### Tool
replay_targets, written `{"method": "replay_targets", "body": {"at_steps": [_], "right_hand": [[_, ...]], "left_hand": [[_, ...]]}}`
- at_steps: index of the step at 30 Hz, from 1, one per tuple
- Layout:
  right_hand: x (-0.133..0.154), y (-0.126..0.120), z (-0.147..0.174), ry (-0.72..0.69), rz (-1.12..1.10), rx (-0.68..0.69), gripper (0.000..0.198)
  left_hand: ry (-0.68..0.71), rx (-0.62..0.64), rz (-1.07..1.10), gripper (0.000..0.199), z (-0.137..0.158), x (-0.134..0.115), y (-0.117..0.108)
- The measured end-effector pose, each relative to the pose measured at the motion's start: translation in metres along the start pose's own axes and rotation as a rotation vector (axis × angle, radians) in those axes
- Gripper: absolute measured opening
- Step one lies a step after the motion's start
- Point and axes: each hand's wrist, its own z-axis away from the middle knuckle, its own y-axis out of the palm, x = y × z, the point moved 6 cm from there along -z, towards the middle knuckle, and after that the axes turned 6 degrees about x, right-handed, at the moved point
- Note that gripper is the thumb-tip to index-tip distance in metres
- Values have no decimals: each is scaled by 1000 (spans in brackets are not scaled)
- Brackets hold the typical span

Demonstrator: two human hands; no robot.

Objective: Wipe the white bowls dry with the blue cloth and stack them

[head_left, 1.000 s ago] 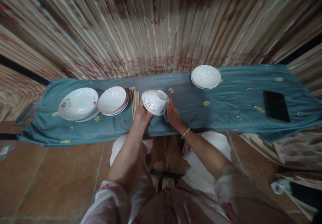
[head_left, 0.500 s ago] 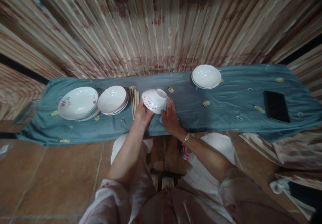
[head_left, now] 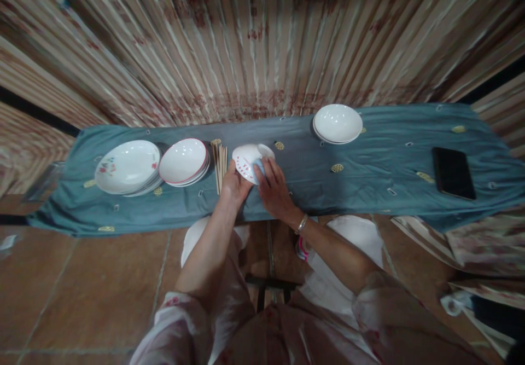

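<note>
A white bowl (head_left: 245, 158) with red marks on its outside is tipped over, its foot ring facing up and away to the right. My left hand (head_left: 235, 185) grips its rim from the left, fingers hidden beneath. A light blue cloth (head_left: 258, 171) lies against the outside of the bowl, pressed there by the fingers of my right hand (head_left: 275, 189). Just left of the bowl, several wooden chopsticks (head_left: 220, 167) lie side by side.
A blue-green cloth (head_left: 303, 190) with yellow pineapples covers the narrow table. On the left are stacked flowered plates (head_left: 128, 167) and red-rimmed bowls (head_left: 183, 161). Stacked white bowls (head_left: 338, 123) stand at the back right, a black tablet-like slab (head_left: 453, 172) at far right. A pleated curtain (head_left: 262, 42) hangs behind.
My right hand, with the blue cloth, has moved from the bowl's right edge up over its outer side near the foot ring. My left hand keeps its hold.
</note>
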Motion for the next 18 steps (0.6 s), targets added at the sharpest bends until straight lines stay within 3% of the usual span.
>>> {"method": "replay_targets", "body": {"at_steps": [6,18], "right_hand": [[7,-5,-4,-44,73,-38,47],[12,-7,-12,-37,80,43,49]], "left_hand": [[-12,15,6,49,5,1,3],[-11,3,-52,46,8,2,2]]}}
